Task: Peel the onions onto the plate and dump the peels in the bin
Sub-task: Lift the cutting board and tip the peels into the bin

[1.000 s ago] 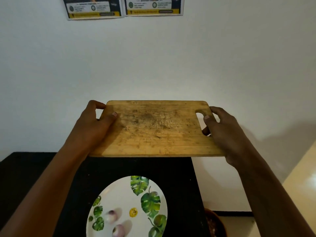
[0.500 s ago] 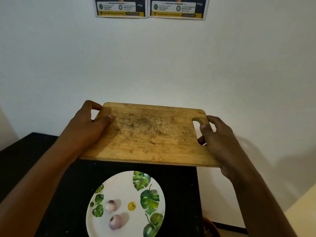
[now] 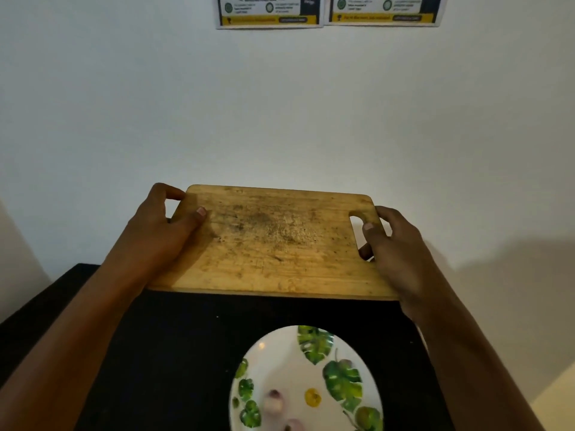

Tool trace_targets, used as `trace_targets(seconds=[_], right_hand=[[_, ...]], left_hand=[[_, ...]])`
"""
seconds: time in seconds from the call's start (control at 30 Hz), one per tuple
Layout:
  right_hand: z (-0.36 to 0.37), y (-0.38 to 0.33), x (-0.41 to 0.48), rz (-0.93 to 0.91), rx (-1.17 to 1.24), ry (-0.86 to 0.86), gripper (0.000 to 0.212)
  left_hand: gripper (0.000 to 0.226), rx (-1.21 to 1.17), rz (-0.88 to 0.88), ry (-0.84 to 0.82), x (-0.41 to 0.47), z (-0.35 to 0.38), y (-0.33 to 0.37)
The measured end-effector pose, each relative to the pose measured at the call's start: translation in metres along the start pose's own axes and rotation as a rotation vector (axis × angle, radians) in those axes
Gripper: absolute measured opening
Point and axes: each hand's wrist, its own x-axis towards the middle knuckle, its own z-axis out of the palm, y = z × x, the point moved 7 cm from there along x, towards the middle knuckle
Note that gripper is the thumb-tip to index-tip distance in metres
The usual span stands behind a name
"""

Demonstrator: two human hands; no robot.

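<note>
Head view: left hand (image 3: 161,234) and right hand (image 3: 401,253) clamp opposite ends of the bare cutting board (image 3: 280,244), mid-frame, presumably for level carrying. Onions (image 3: 273,402) lie on the plate (image 3: 280,353), lower centre.

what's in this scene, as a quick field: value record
board: worn rectangular wooden cutting board, stained top, over the black table's far end
hands: left hand grips its left edge, thumb on top; right hand grips the right edge by the handle slot
plate: white leaf-print plate, nearer the person
onions: two small purplish onions on the plate, blurred
</note>
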Motion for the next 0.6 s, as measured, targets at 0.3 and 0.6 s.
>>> trace_targets(seconds=[0.3, 0.6], right_hand=[[0.119, -0.022, -0.03, 0.041, 0.019, 0.094, 0.029], [0.19, 0.013, -0.055, 0.048, -0.131, 0.19, 0.037]], left_hand=[[0.044, 0.026, 0.08, -0.095, 0.058, -0.076, -0.077], [0.052, 0.039, 0.067, -0.164, 0.062, -0.078, -0.149]])
